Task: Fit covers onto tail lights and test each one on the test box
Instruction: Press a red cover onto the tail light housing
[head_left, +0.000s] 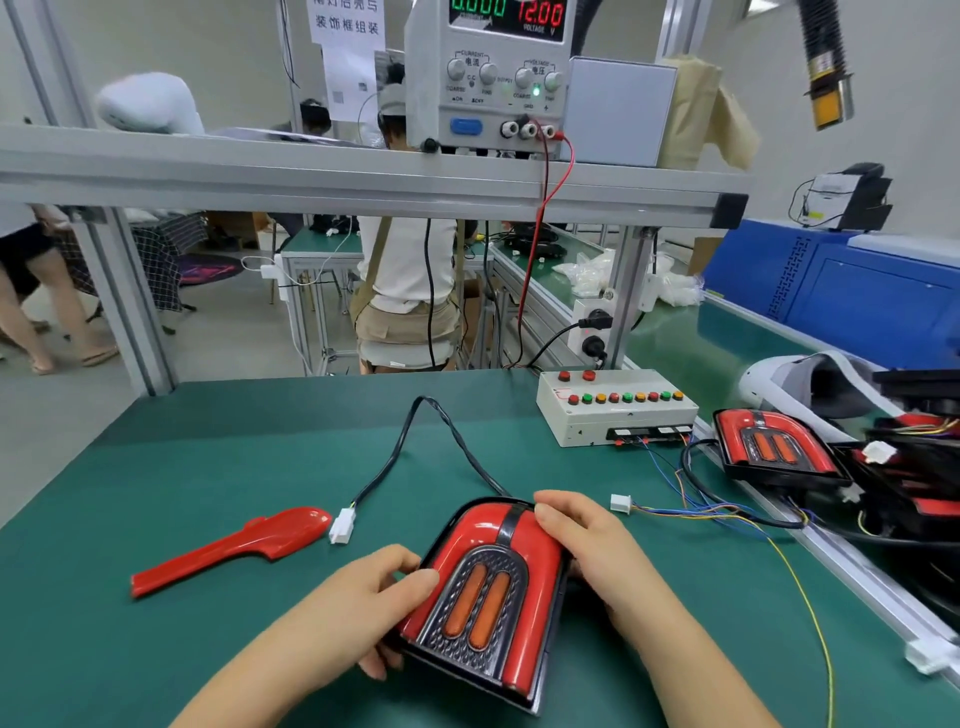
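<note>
- Tail light (483, 587): red U-shaped housing with a black textured centre and two orange lenses. It is at the near middle of the desk (208, 467), held between both hands. Its long axis runs away from the person, with the far end leaning slightly right.
- Left hand (363, 608): clamped on the tail light's left edge, thumb on top and fingers curled underneath.
- Right hand (587, 551): wrapped over the far right shoulder of the tail light, fingers curved onto the red face.
- Lamp plug (343, 525): white, on the end of a black cable that loops out from the lamp's far end. It lies on the desk to the left of the lamp, just beyond the left hand.
- Test lead plug (621, 503): white, on thin coloured wires. It lies to the right of the lamp, just beyond the right hand's fingertips.
- Governing relation: the two plugs are well apart with the lamp between them, and each is nearer to the hand on its own side. Joining them probably needs one hand to let go of the lamp.
- Loose red cover (228, 551): lies well to the left, its long axis slanting from near-left to far-right. No hand touches it.
- Test box (615, 410): far right, with a row of coloured buttons on top.
- Second tail light (774, 447): to the right of the box.
- Power supply (488, 73): on the shelf above, reading 12.00.
</note>
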